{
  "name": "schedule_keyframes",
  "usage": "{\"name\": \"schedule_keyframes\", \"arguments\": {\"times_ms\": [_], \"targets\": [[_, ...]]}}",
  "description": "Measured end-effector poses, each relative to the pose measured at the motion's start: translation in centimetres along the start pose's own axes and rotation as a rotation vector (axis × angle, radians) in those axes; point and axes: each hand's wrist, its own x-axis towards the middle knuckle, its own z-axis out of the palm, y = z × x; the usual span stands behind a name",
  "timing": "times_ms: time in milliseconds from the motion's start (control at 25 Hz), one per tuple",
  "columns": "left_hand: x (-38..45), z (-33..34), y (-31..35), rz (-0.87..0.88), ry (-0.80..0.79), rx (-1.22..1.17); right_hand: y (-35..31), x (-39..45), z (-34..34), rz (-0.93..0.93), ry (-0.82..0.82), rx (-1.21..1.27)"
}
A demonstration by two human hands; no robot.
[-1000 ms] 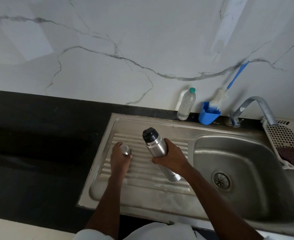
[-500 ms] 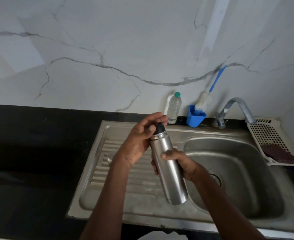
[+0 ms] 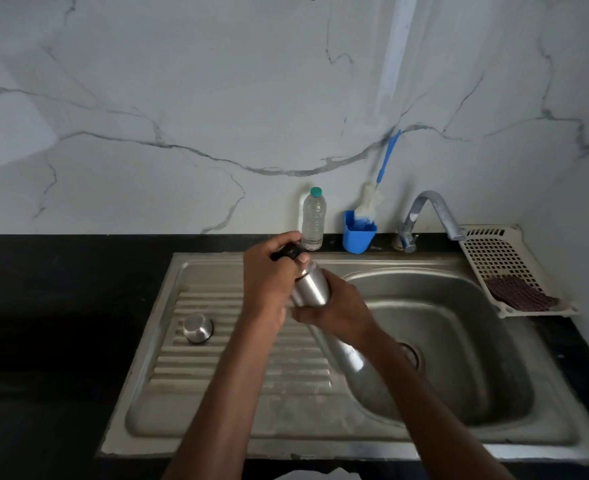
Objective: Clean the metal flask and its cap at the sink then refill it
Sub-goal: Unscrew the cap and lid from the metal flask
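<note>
A steel flask (image 3: 312, 289) is held tilted over the sink's draining board, its neck pointing up and away from me. My right hand (image 3: 334, 306) grips the flask's body around the middle. My left hand (image 3: 268, 278) is curled round the black stopper (image 3: 287, 251) at the flask's mouth. The flask's metal cap (image 3: 197, 328) stands alone on the ribbed draining board (image 3: 199, 368), to the left of both hands. The flask's lower end shows beneath my right wrist.
The sink basin (image 3: 459, 341) with its drain lies to the right, the tap (image 3: 431, 213) behind it. A clear water bottle (image 3: 313, 220), a blue holder (image 3: 357, 235) with a bottle brush (image 3: 384, 168) and a white rack (image 3: 500, 265) with a dark scrubber (image 3: 519, 296) line the back.
My left hand left the metal cap on the draining board and moved onto the stopper. The flask moved up and tilted further; the view shifted.
</note>
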Motion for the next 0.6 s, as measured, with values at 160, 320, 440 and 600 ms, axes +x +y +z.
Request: {"name": "schedule_keyframes", "arguments": {"times_ms": [160,320,440,600], "targets": [[1.1,1.4,-0.7,0.042,0.200,0.229,0.1,1.2,0.4,-0.131,0.182,-0.217],[2.8,-1.0,-0.3,-0.135,-0.269,-0.042,0.7,1.8,-0.4,-0.053,0.121,-0.047],[2.6,-2.6,-1.0,-0.026,-0.411,-0.167,1.4,2.1,0.0,-0.032,0.079,0.017],[1.7,-1.8,-1.9,0.013,-0.009,0.108,1.5,2.0,1.5,-0.051,0.018,-0.038]]}}
